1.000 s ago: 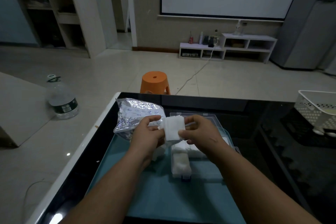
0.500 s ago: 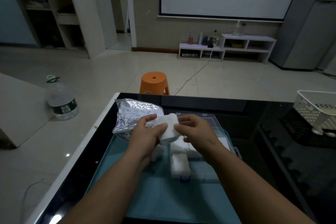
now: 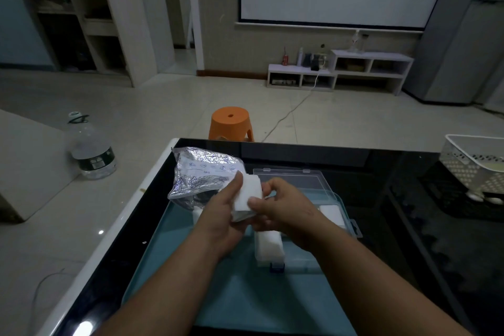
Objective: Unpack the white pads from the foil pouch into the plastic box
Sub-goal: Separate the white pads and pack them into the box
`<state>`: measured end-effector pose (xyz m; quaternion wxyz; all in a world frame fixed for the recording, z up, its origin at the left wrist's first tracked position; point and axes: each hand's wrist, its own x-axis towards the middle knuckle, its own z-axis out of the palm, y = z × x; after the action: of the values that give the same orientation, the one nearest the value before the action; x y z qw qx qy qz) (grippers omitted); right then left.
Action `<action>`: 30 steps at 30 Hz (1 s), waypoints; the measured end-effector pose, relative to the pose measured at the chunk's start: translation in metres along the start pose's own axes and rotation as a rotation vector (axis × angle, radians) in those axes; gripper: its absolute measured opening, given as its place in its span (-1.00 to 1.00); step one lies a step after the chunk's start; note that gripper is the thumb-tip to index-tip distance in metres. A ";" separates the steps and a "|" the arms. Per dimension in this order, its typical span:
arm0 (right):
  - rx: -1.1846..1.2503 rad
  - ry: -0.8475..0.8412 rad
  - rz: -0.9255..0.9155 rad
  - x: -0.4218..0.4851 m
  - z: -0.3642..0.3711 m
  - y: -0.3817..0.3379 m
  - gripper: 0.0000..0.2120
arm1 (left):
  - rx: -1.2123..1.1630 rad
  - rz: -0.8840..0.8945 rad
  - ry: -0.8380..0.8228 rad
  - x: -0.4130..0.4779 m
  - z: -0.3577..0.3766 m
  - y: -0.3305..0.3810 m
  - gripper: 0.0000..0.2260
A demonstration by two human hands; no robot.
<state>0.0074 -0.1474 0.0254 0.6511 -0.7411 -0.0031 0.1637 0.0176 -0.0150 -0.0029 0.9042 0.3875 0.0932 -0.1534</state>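
Both hands meet over the near-left part of the bench point(image 3: 354, 161), gripping a small block of white pads point(image 3: 246, 192) between them. The left hand point(image 3: 221, 213) cups the block from the left and below, its thumb lying up along the block's left edge. The right hand point(image 3: 286, 210) takes it from the right, with the thumb pressed on the front face and the fingers curled over the top edge. The block is held above the left end of the clear plastic box point(image 3: 302, 260), touching neither the box nor the pouch.

The foil pouch point(image 3: 201, 174) lies crumpled just behind and left of the left hand, partly on the teal mat point(image 3: 245, 294). The box sits open on the mat with its lid point(image 3: 289, 180) folded back. One pad point(image 3: 270, 244) lies in its near-left compartment below the hands, and another pad point(image 3: 331, 214) shows past the right wrist.
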 end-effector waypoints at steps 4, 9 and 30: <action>-0.602 0.237 -0.180 0.002 -0.003 0.000 -0.70 | -0.023 0.016 0.027 0.000 -0.001 0.004 -0.47; -0.515 0.302 -0.365 0.007 -0.013 0.000 -0.76 | -0.046 -0.010 0.012 0.000 -0.003 0.006 -0.62; -0.737 0.115 -0.420 0.012 -0.007 0.007 -0.50 | -0.066 -0.051 -0.203 -0.001 -0.005 0.002 -0.48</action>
<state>0.0188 -0.1526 0.0165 0.3611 -0.9154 -0.1759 -0.0264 0.0171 -0.0104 -0.0045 0.9171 0.3373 0.0160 -0.2118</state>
